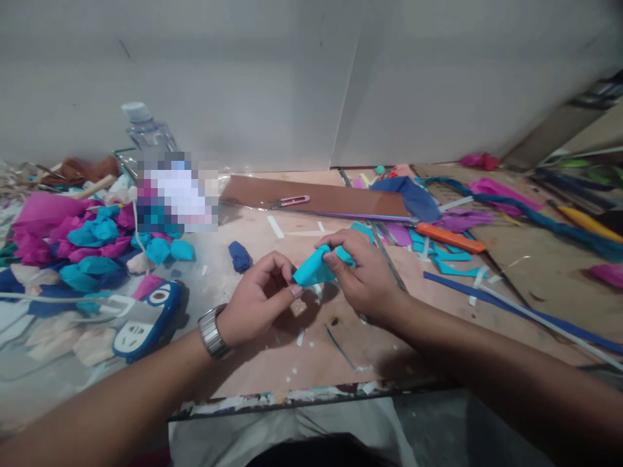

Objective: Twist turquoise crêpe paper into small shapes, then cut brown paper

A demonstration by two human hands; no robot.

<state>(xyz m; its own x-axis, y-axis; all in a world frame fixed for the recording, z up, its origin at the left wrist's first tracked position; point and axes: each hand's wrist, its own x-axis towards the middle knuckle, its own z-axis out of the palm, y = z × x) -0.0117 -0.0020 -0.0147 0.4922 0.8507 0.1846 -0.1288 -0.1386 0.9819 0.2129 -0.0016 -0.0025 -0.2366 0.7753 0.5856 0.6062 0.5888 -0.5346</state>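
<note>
A small turquoise piece of crepe-like paper point(311, 267) is stretched between my two hands above the board. My left hand point(260, 295), with a metal watch on its wrist, pinches the left tip between thumb and forefinger. The upper right part is gripped by my right hand point(365, 275), its thumb lying on the near face and its fingers behind. Just left of my left hand lies a crumpled dark blue bundle point(239, 257). Under the hands, a clear and white strip loop point(317, 293) is partly hidden.
Pink and turquoise bundles point(92, 228) pile up at the left, near a blue-and-white power socket point(148, 322) and a bottle point(150, 133). Behind the hands, a pink cutter point(292, 202) rests on brown sheets point(341, 200). An orange utility knife point(450, 238) lies right, among scraps.
</note>
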